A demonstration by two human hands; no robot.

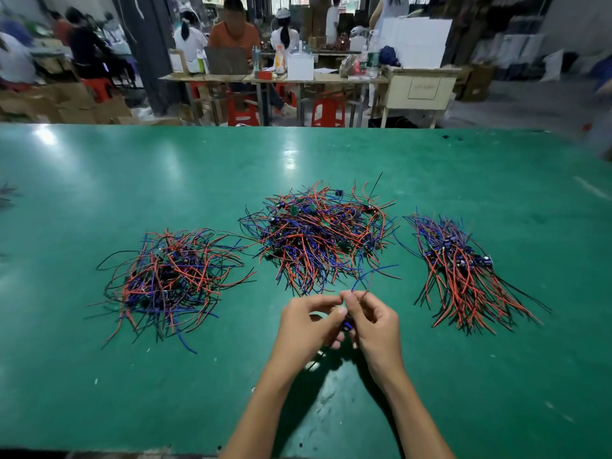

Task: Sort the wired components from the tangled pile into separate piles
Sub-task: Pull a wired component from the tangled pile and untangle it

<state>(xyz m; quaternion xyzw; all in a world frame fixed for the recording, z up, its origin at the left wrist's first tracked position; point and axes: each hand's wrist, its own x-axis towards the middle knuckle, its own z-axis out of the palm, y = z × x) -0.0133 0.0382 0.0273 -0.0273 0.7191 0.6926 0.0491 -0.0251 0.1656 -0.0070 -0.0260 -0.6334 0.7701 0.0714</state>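
Observation:
Three heaps of red, blue and black wired components lie on the green table (99,376). The tangled pile (318,233) sits in the middle, a loose pile (169,276) to its left, and a neater pile (463,273) with wires running the same way to its right. Just in front of the middle pile, my left hand (304,329) and my right hand (374,326) meet and together pinch one wired component (347,324). Its blue wire (374,272) arcs up toward the tangled pile. The component's body is mostly hidden between my fingers.
Small scraps dot the table near its front edge. A few stray wires lie at the far left edge (6,193). Beyond the table's far edge are workbenches (275,79), red stools (328,112), cardboard boxes and several seated people.

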